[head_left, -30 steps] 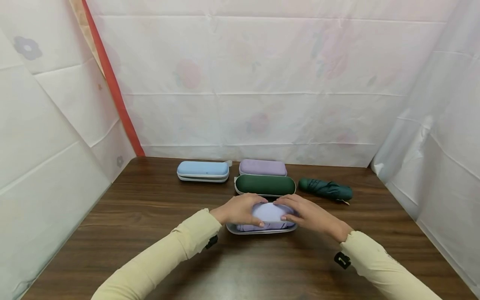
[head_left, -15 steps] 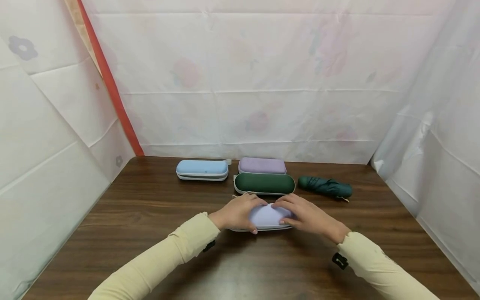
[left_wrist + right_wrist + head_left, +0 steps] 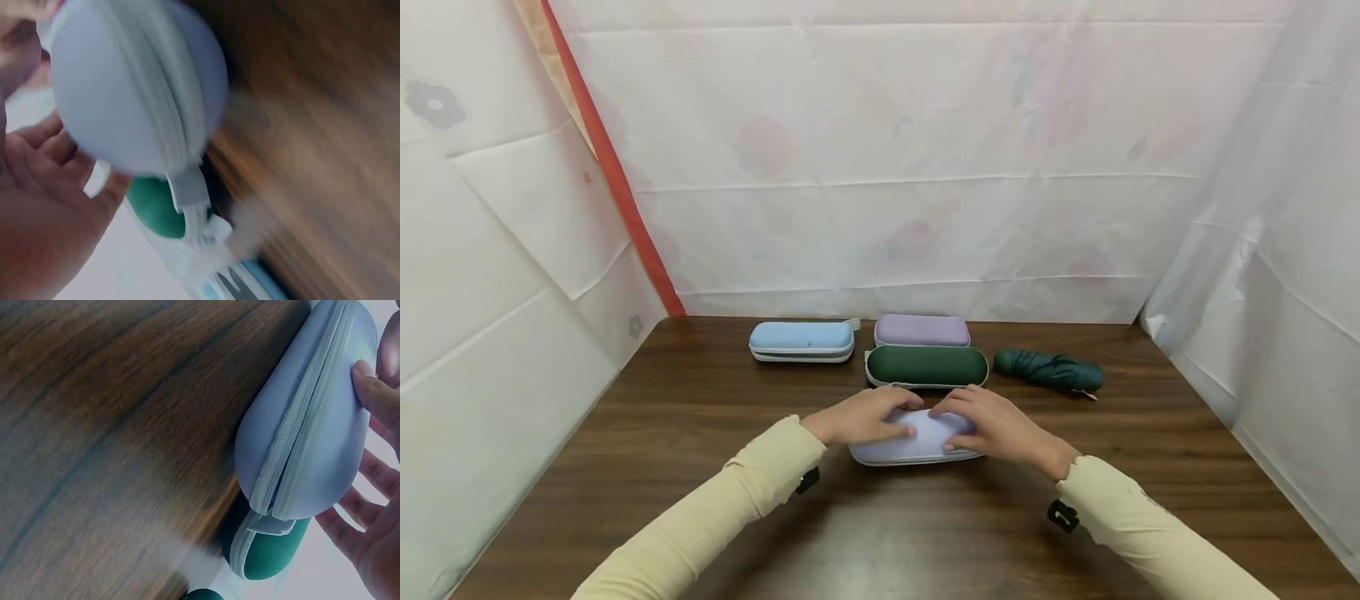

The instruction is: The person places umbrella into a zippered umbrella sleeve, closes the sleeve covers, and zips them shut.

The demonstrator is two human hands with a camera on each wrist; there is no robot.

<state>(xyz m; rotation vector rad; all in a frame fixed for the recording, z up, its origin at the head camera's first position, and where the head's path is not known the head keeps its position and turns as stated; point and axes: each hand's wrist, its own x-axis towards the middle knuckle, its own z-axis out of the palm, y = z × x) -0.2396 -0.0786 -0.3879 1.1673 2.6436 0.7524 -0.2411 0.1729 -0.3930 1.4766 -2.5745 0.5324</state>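
Observation:
A lavender hard-shell zip case [image 3: 917, 442] lies near the middle of the table with its lid down over its base. In the right wrist view a narrow dark gap runs between its grey zipper strips. My right hand [image 3: 1000, 427] holds its right part, thumb on the near side of the lid, fingers over the top. My left hand [image 3: 861, 417] is over the left part, its thumb along the lid. In the left wrist view that hand's fingers look relaxed beside the far side of the shell. Whatever is inside the case is hidden.
Just behind lie a dark green zip case [image 3: 927, 367] and a purple case [image 3: 922, 330]. A light blue case [image 3: 802, 337] sits to the left, a folded green umbrella [image 3: 1049, 371] to the right. White sheeting [image 3: 880, 208] surrounds the wooden table [image 3: 700, 400].
The lid of the lavender case has come down over a lavender bundle with dark stripes, which is now out of sight. My left hand's thumb has moved up from the front edge onto the lid.

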